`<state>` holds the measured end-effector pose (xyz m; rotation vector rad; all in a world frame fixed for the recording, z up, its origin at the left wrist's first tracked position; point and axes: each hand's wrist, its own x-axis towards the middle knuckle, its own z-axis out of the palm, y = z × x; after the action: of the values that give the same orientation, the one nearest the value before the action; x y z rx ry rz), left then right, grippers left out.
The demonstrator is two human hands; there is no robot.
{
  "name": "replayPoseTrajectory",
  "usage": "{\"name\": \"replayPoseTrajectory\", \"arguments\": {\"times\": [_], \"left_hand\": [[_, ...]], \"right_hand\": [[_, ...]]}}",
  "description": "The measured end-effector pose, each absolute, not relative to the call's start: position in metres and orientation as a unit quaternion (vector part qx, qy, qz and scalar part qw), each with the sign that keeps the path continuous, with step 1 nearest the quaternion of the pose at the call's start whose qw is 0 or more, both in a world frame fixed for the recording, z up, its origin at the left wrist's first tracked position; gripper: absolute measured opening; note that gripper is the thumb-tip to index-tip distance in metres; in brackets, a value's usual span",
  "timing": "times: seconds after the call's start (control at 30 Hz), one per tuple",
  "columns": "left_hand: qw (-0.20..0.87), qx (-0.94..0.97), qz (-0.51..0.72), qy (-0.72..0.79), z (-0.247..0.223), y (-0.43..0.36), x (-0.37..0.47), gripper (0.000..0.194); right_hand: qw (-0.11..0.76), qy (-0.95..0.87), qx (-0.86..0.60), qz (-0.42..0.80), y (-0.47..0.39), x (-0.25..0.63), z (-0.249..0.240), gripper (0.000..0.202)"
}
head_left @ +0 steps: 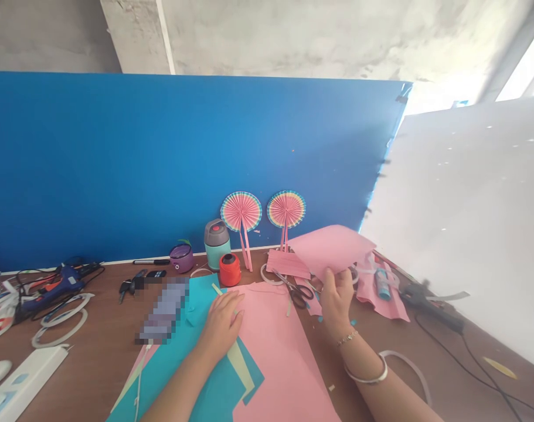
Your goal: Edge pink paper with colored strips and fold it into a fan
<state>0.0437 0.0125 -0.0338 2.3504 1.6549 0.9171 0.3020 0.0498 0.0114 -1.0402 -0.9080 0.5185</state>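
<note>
My right hand [337, 302] pinches the lower edge of a pink paper sheet [332, 249] and holds it up, curved, above the table. My left hand [223, 322] lies open, fingers stretched, across the border of a teal sheet [179, 375] and a larger pink sheet [284, 351]. A pale yellow strip [240, 363] shows beside my left wrist on the teal paper. Dark-handled scissors [302, 295] lie left of my right hand, near a folded pink paper piece [288, 264]. Two round pleated paper fans [241, 211] on pink sticks lean against the blue board.
Behind stand a teal and grey bottle [217, 249], a red container [230, 271] and a purple cup [181, 258]. A blue glue gun [58, 287], cables and a white power strip [29, 387] lie left. On the right are a glue stick [383, 285] and a black tool [434, 310] with a cord.
</note>
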Motion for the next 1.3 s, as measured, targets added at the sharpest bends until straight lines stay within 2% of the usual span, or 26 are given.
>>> {"name": "replayPoseTrajectory", "arguments": {"times": [0.1, 0.23, 0.4, 0.47, 0.6, 0.7, 0.83, 0.97, 1.0, 1.1, 1.17, 1.3], "left_hand": [[0.067, 0.782, 0.321, 0.530, -0.030, 0.011, 0.045, 0.038], [0.072, 0.779, 0.348, 0.516, -0.025, 0.005, 0.050, 0.042], [0.035, 0.801, 0.344, 0.489, -0.018, -0.008, 0.061, 0.081], [-0.009, 0.823, 0.334, 0.459, -0.016, -0.011, 0.066, 0.085], [-0.094, 0.824, 0.362, 0.425, -0.013, -0.009, 0.066, 0.061], [-0.099, 0.819, 0.389, 0.410, -0.012, -0.004, 0.056, 0.053], [-0.087, 0.791, 0.434, 0.423, -0.012, -0.001, 0.044, 0.049], [-0.065, 0.776, 0.452, 0.434, -0.009, 0.000, 0.040, 0.050], [-0.058, 0.777, 0.462, 0.424, -0.008, 0.000, 0.040, 0.051], [-0.049, 0.772, 0.498, 0.392, 0.000, 0.000, 0.039, 0.053], [-0.056, 0.767, 0.507, 0.389, 0.006, -0.001, 0.038, 0.051], [-0.045, 0.777, 0.459, 0.429, 0.017, -0.008, 0.034, 0.036]], "right_hand": [[0.700, -0.492, -0.481, 0.190, 0.042, 0.297, 0.007, 0.016], [0.595, -0.641, -0.471, 0.113, 0.030, 0.287, -0.002, 0.012], [0.481, -0.773, -0.400, 0.106, 0.015, 0.262, -0.007, 0.010], [0.476, -0.782, -0.383, 0.124, 0.010, 0.252, -0.005, 0.016], [0.436, -0.834, -0.305, 0.147, 0.004, 0.246, -0.002, 0.023], [0.423, -0.853, -0.274, 0.132, 0.009, 0.255, -0.001, 0.030], [0.506, -0.781, -0.340, 0.133, 0.021, 0.273, 0.002, 0.023], [0.557, -0.719, -0.397, 0.125, 0.024, 0.280, 0.013, 0.051], [0.561, -0.719, -0.391, 0.126, 0.024, 0.280, 0.016, 0.051], [0.573, -0.728, -0.353, 0.133, 0.026, 0.278, 0.027, 0.029], [0.575, -0.739, -0.326, 0.131, 0.030, 0.278, 0.032, 0.021], [0.506, -0.794, -0.321, 0.104, 0.035, 0.286, 0.031, 0.031]]}}
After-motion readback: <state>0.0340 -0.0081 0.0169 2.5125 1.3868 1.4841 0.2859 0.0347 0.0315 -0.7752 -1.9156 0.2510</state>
